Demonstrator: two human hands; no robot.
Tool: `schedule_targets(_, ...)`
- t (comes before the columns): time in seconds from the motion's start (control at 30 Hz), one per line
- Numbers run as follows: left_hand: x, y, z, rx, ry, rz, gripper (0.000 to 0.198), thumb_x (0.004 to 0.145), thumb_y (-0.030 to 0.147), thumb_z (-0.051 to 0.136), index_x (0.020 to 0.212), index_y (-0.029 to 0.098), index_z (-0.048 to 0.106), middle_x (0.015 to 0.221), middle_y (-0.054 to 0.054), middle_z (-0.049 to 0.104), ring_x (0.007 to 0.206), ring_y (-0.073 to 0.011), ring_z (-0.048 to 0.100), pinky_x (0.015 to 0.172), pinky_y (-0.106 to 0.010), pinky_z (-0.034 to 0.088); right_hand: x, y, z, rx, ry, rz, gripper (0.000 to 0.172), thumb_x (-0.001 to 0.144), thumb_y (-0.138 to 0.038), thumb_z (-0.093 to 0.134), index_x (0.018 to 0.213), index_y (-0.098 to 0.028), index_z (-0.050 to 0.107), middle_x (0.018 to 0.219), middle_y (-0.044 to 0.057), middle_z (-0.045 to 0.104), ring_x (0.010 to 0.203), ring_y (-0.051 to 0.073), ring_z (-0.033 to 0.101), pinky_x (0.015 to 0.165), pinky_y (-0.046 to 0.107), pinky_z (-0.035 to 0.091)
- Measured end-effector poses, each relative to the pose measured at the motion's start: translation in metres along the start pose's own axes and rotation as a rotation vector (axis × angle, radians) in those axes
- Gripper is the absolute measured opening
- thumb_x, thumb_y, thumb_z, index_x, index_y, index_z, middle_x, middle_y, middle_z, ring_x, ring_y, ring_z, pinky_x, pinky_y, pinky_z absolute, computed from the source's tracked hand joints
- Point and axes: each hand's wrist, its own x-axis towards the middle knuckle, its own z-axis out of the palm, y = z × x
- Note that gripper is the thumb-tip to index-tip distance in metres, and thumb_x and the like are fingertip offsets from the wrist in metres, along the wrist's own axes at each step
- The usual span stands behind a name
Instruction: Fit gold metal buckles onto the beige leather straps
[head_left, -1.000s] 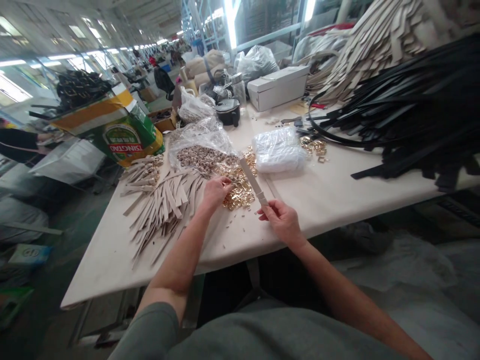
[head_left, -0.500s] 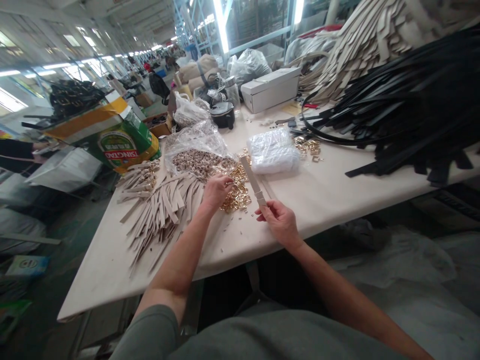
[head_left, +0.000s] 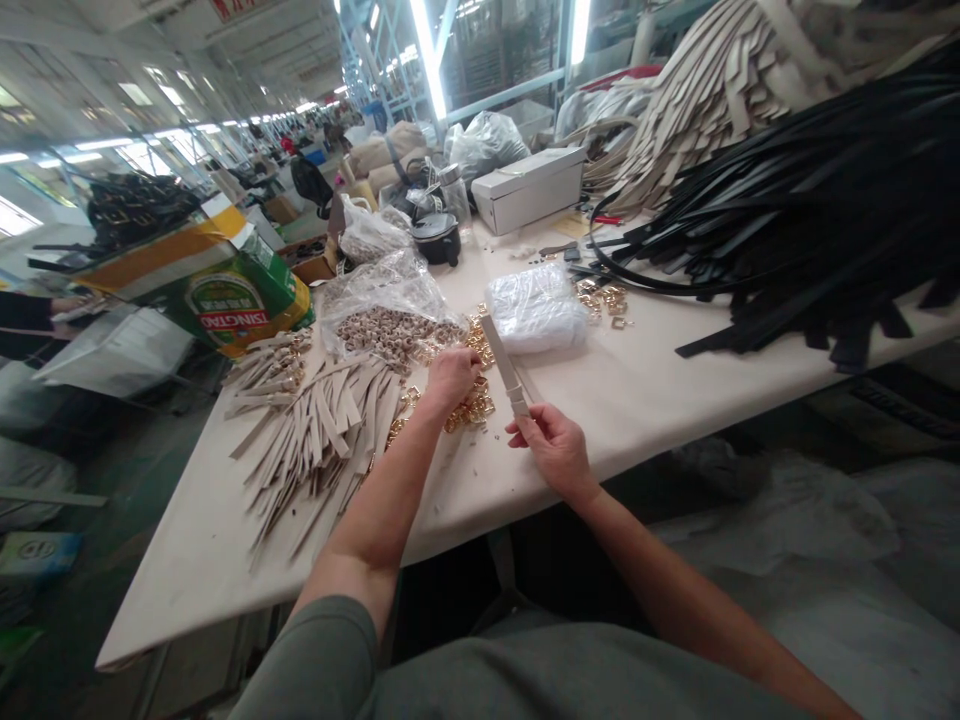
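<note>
My right hand (head_left: pixel 556 448) grips the lower end of a beige strap (head_left: pixel 501 358). A narrow loop goes round the strap just above my fingers, and its far end points up and away over the table. My left hand (head_left: pixel 453 378) is over a pile of gold buckles (head_left: pixel 478 398), its fingers pinched together at the pile's right side. What those fingertips hold, if anything, is hidden. Left of the pile lie a clear plastic bag of small beige loops (head_left: pixel 386 335) and a spread bundle of beige straps (head_left: pixel 322 420).
A clear-wrapped white packet (head_left: pixel 538 308) lies beyond the strap. Black straps (head_left: pixel 780 210) are heaped on the right, with a white box (head_left: pixel 529 190) at the back. A green and yellow carton (head_left: pixel 232 300) stands at the table's left edge. Several tiny bits dot the tabletop (head_left: pixel 600 400).
My left hand has moved right across the buckle pile, closer to the strap. My right hand still holds the strap in nearly the same place. The view has shifted slightly.
</note>
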Motion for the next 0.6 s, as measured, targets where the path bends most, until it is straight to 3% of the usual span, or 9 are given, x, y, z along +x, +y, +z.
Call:
schedule_targets(0.1,-0.006,-0.007,-0.001,-0.097,0.035,0.011,0.014,0.084,0.015,0.066,0.088,0.019,0.079,0.090,-0.009,0.074,0.081,-0.0217,0.064,0.078,-0.033,0.048,0.000,-0.001,0.000,0.006,-0.008,-0.001,0.042,0.084,-0.061,0.066,0.085,-0.019,0.064,0.075,0.005,0.075,0.058,0.016,0.071,0.058,0.026,0.060)
schedule_targets(0.2,-0.018,-0.017,-0.003,-0.337,0.122,0.005,0.014,0.079,0.010,0.068,0.084,0.020,0.077,0.087,-0.006,0.074,0.078,-0.0183,0.065,0.078,-0.031,0.049,0.001,-0.002,0.001,0.000,-0.001,0.003,0.043,0.083,-0.061,0.067,0.085,-0.019,0.063,0.074,0.005,0.075,0.057,0.016,0.071,0.058,0.026,0.060)
schedule_targets(0.3,-0.037,-0.024,-0.006,-0.760,0.283,-0.139,0.014,0.080,0.020,0.071,0.093,0.020,0.074,0.084,-0.002,0.072,0.066,-0.0131,0.063,0.064,-0.026,0.049,0.001,-0.003,0.001,-0.013,-0.015,0.009,0.043,0.083,-0.062,0.067,0.083,-0.019,0.063,0.073,0.005,0.075,0.057,0.016,0.071,0.058,0.026,0.060)
schedule_targets(0.4,-0.061,-0.024,-0.011,-1.171,0.335,-0.343,0.027,0.073,0.034,0.079,0.094,0.019,0.070,0.079,0.001,0.069,0.055,-0.0093,0.061,0.050,-0.020,0.043,0.001,-0.006,0.004,-0.034,-0.053,0.023,0.044,0.082,-0.062,0.067,0.082,-0.019,0.064,0.072,0.005,0.074,0.057,0.016,0.071,0.056,0.026,0.059)
schedule_targets(0.5,-0.086,-0.018,-0.014,-1.469,0.317,-0.495,0.036,0.061,0.035,0.088,0.086,0.017,0.067,0.074,0.002,0.067,0.060,-0.0086,0.065,0.056,-0.019,0.049,-0.001,-0.011,0.011,-0.051,-0.104,0.039,0.042,0.083,-0.060,0.066,0.083,-0.018,0.064,0.071,0.005,0.073,0.057,0.016,0.070,0.055,0.026,0.059)
schedule_targets(0.6,-0.109,-0.009,-0.014,-1.653,0.281,-0.544,0.040,0.057,0.031,0.091,0.088,0.017,0.068,0.083,0.000,0.071,0.073,-0.0106,0.070,0.070,-0.021,0.055,-0.002,-0.014,0.022,-0.071,-0.170,0.032,0.038,0.085,-0.056,0.065,0.084,-0.019,0.064,0.070,0.004,0.072,0.056,0.016,0.070,0.054,0.026,0.058)
